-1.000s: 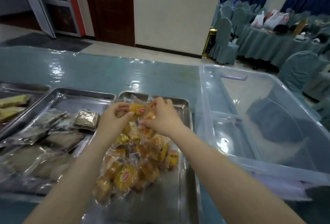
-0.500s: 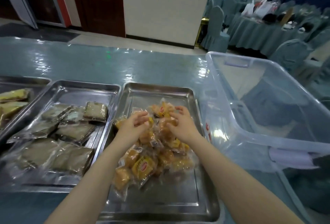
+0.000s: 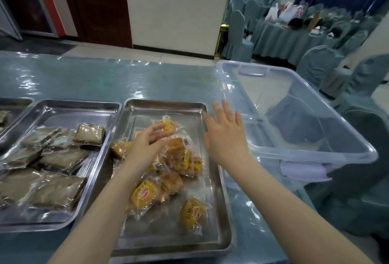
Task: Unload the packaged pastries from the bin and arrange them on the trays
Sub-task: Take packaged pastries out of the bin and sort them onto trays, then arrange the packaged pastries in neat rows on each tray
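At frame centre, yellow packaged pastries (image 3: 168, 171) lie heaped on a steel tray (image 3: 214, 211). The left hand (image 3: 147, 145) rests on the heap, fingers loose; the right hand (image 3: 226, 137) hovers, fingers spread wide, beside the clear bin (image 3: 315, 154) at right.

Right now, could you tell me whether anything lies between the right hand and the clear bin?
Nothing visible does. The right hand hangs open over the tray's right rim, and only bare table covering separates it from the clear bin.
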The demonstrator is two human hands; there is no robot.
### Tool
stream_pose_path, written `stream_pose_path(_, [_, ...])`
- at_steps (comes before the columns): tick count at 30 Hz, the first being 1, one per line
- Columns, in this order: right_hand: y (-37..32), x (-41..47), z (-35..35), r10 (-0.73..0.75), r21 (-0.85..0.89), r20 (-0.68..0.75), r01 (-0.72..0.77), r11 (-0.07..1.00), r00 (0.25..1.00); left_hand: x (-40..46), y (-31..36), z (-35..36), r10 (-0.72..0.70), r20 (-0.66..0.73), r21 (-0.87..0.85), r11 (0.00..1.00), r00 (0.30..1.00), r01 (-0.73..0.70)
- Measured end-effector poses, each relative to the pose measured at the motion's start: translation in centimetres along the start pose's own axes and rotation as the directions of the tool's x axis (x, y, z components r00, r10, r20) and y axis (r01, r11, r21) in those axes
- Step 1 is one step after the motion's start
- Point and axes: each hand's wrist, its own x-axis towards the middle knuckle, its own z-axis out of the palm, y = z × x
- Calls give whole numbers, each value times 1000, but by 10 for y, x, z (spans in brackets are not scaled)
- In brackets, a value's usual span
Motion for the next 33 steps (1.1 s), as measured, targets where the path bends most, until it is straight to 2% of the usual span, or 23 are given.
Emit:
stream_pose_path(9, [69, -53, -31, 213, 80, 208, -234, 969, 955, -20, 18, 50, 8, -26, -78, 997, 1000, -10])
stream_pose_path(12, [90, -72, -29, 151, -28, 152, -148, 989, 977, -28, 20, 69, 4, -38, -85, 996, 999, -7])
stream_pose_path(18, [95, -87, -23, 67, 33, 98, -70, 997, 993, -52, 22, 98, -6, -65, -48, 999, 998, 3])
stream_pose_path(22, [89, -94, -26, 27, 143, 40, -33, 989, 999, -70, 24, 96, -3, -74, -26, 1000, 997, 1])
stream_pose_path(26, [65, -94, -33, -94, 250, -84, 112, 962, 992, -87, 25, 80, 35, -121, -41, 998, 992, -40])
stream_pose_path(33, [-7, -84, -26, -237, 380, -96, 255, 889, 967, -113, 18, 18, 26, -200, -86, 995, 979, -45])
